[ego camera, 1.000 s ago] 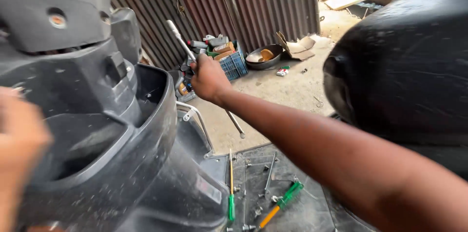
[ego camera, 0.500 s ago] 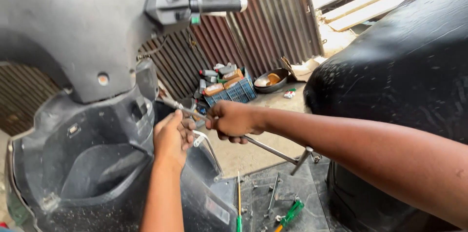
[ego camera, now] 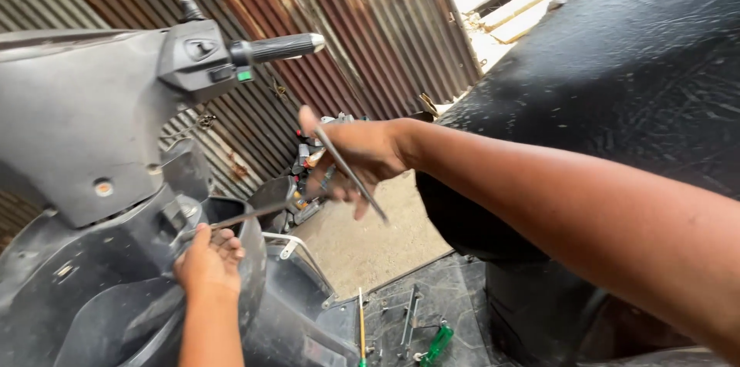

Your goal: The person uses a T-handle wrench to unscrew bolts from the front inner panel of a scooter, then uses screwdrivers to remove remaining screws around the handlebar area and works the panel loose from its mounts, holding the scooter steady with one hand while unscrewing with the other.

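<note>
Since a moment ago the right hand (ego camera: 358, 157) has lifted away, fingers clamped on a thin metal rod (ego camera: 351, 174). The left hand (ego camera: 206, 259) pinches another rod (ego camera: 239, 218) at the scooter's front panel (ego camera: 92, 290), apparently mid-fitting; lining it up seems to need care.

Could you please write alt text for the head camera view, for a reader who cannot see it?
A person's right hand holds a thin metal tool in the air, while the left hand grips a long rod at a grey scooter's front panel. Green-handled screwdrivers lie on the footboard; rusty corrugated sheeting stands behind.
</note>
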